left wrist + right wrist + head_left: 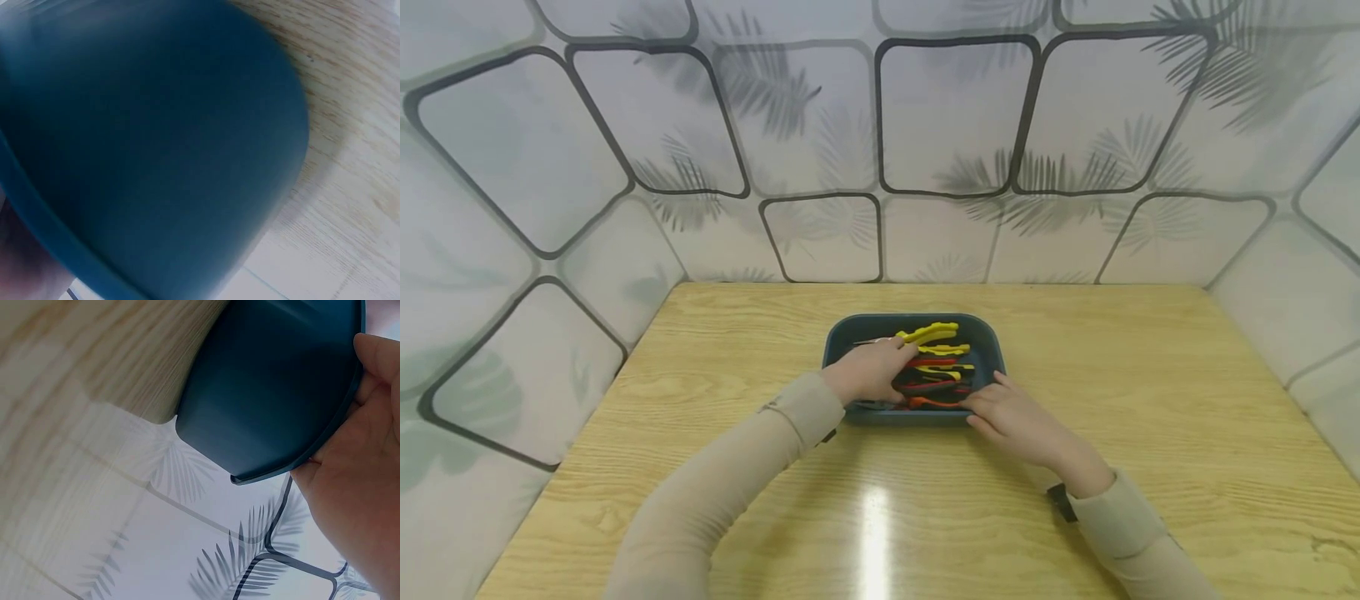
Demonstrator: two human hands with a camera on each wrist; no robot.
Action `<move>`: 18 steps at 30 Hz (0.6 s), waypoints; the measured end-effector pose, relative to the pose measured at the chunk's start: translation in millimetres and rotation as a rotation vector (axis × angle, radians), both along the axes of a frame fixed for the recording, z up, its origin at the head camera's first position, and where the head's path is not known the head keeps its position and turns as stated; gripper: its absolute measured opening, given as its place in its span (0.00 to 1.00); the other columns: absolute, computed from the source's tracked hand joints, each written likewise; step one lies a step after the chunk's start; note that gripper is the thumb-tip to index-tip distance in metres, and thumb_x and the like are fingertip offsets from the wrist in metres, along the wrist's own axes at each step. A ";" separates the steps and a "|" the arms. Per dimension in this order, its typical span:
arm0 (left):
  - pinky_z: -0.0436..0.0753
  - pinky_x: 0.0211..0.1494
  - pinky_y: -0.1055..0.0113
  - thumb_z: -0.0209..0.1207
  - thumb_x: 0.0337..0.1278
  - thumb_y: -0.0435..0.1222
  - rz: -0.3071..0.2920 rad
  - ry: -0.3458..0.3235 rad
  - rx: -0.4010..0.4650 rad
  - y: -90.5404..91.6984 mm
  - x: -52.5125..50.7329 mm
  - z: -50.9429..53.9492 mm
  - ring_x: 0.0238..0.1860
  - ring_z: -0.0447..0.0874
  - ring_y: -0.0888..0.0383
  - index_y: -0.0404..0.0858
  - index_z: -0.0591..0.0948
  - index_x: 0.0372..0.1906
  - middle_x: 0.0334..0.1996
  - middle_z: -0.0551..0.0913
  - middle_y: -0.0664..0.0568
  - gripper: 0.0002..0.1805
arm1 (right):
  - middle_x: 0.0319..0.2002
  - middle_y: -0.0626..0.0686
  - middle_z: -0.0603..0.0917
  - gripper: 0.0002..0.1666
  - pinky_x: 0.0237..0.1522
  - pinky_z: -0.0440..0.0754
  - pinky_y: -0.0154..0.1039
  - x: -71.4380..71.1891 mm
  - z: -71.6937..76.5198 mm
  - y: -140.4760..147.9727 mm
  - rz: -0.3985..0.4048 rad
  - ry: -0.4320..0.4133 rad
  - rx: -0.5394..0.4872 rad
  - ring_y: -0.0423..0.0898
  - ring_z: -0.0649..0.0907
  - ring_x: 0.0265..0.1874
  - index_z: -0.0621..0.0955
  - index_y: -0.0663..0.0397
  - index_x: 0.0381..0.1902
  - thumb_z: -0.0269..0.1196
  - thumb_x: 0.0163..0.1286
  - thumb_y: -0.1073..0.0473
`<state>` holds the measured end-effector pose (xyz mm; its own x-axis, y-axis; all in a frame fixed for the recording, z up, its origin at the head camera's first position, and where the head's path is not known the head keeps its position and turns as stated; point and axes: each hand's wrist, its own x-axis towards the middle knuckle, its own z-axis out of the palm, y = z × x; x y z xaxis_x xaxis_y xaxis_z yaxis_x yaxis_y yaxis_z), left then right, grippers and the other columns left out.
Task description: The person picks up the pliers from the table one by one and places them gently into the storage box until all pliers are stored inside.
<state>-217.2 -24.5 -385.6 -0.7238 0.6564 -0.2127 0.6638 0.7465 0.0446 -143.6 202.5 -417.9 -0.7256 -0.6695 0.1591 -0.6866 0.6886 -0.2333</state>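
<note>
A dark blue plastic bin [910, 418] stands on the wooden table, holding several hand tools that look like pliers, with yellow handles [934, 333], red and black handles, and one orange handle [932, 403]. My left hand [872, 369] reaches over the bin's left side onto the tools, thumb and fingers spread apart; its fingertips partly hide them. With my right hand [1018, 419] I grip the rim at the front right corner, thumb outside and fingers over the edge. In the right wrist view, that hand [362, 469] holds the bin's edge [275, 394].
The wooden table [737, 333] spreads around the bin on all sides. Behind it and at both sides stands a pale wall covering [820, 125] with grey outlines and leaf prints. The bin's outer wall [175, 144] fills most of the left wrist view, blurred.
</note>
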 end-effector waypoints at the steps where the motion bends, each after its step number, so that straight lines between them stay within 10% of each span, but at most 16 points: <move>1: 0.73 0.49 0.61 0.64 0.42 0.50 0.001 -0.001 0.001 -0.1 -0.1 -0.1 0.50 0.70 0.53 0.42 0.67 0.57 0.52 0.70 0.48 0.35 | 0.40 0.53 0.81 0.14 0.60 0.52 0.57 0.1 -0.2 0.1 0.000 0.001 0.000 0.49 0.76 0.45 0.79 0.61 0.43 0.55 0.63 0.59; 18: 0.74 0.48 0.62 0.63 0.42 0.52 0.022 -0.029 0.019 -12.4 4.5 5.3 0.52 0.68 0.53 0.40 0.62 0.63 0.55 0.66 0.47 0.42 | 0.42 0.54 0.80 0.16 0.59 0.53 0.57 2.4 -2.5 0.8 0.008 -0.021 -0.006 0.49 0.76 0.46 0.78 0.62 0.45 0.54 0.64 0.59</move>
